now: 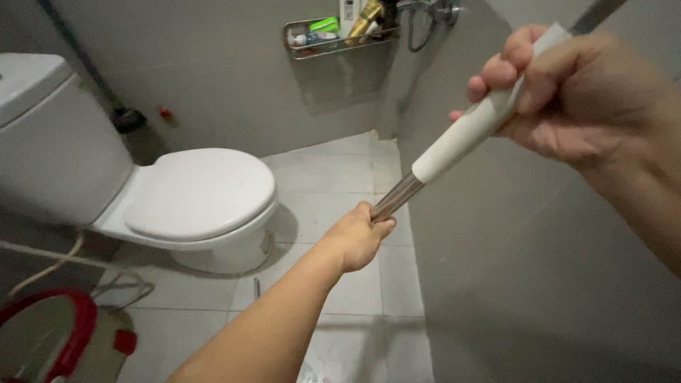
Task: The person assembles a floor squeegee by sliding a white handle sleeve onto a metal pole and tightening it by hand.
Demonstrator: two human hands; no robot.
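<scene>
**Long handle held in both hands above the bathroom floor**

The long handle (454, 142) is gripped twice: the right hand (567, 99) is closed around its white sleeve, the left hand (358, 237) is closed on the metal shaft lower down. A steadier stroke is likely if both grips are kept firm and well apart. The working end is hidden behind the left hand; the toilet (198, 195) stands nearby.

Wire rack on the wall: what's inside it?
The wire rack holds a green container, a gold-topped bottle and a white one. Their lower parts sit behind the rack's front rail, so anything lying flat there cannot be seen.
</scene>
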